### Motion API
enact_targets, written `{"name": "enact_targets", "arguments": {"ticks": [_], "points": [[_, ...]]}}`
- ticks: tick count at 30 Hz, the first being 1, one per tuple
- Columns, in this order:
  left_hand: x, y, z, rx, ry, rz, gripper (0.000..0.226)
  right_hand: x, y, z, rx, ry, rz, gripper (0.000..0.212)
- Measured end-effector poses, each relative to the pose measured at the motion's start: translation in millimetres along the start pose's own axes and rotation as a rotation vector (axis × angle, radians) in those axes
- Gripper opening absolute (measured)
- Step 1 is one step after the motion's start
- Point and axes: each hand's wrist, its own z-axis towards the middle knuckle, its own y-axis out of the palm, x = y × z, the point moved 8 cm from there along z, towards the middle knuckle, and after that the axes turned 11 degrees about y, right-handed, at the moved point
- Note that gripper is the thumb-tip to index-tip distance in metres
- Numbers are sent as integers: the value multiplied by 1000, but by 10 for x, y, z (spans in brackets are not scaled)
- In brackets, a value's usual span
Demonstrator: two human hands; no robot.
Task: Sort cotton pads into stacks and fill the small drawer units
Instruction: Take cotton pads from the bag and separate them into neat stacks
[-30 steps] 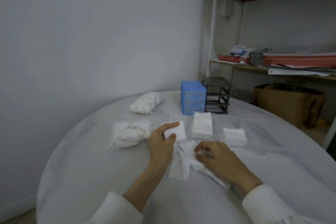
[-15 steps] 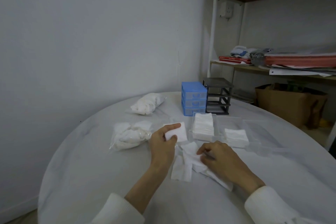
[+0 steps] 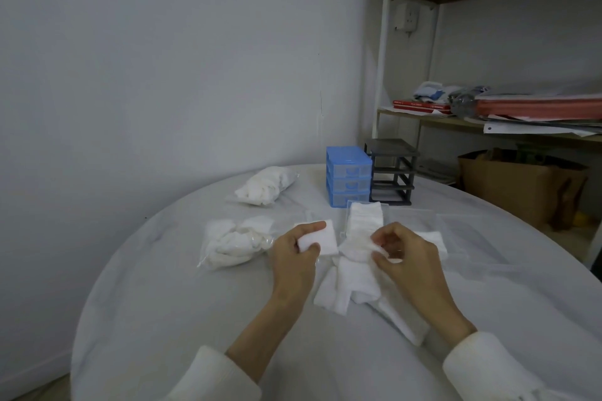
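Note:
My left hand (image 3: 294, 254) grips a small stack of square white cotton pads (image 3: 322, 238) just above the table. My right hand (image 3: 407, 257) has lifted one thin cotton pad (image 3: 356, 246) between its fingertips. Loose pads (image 3: 348, 286) lie scattered under and between both hands. Behind them a clear drawer tray (image 3: 386, 210) holds a neat pad stack (image 3: 365, 216); another stack (image 3: 435, 236) sits to its right, partly hidden by my right hand. A blue drawer unit (image 3: 348, 179) and a dark grey empty drawer frame (image 3: 392, 172) stand at the table's far side.
Two plastic bags of cotton pads lie on the round white table (image 3: 163, 303), one near (image 3: 234, 242) and one farther back (image 3: 265, 185). More clear drawer trays (image 3: 472, 238) rest at right. A shelf with papers (image 3: 521, 114) and a cardboard box (image 3: 514, 185) stand beyond the table.
My right hand has risen from the loose pile, lifting one pad toward the left hand. The left hand keeps hold of its stack, barely moved.

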Motion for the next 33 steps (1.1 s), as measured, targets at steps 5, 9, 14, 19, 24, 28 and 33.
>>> {"name": "enact_targets", "arguments": {"ticks": [5, 9, 14, 19, 24, 28, 33], "points": [[-7, 41, -9, -42, -7, -12, 44, -55, -101, -7, 95, -19, 152, 30], [-6, 84, -25, -90, -16, -30, 44, -22, -90, 13, 39, 60, 400, 31], [3, 223, -50, -201, -6, -93, 47, -23, 100, 15, -151, 62, 457, 23], [60, 353, -88, -296, 21, -203, 49, -43, 130, 16, -158, 50, 494, 22], [146, 427, -154, -393, 19, -233, 57, -98, 73, -4, -129, -36, 421, 26], [170, 450, -187, -434, 8, -244, 59, -76, 87, -19, -130, -31, 362, 22], [160, 466, -196, -439, -15, -256, 60, -116, 65, -35, -73, -72, 236, 21]]}}
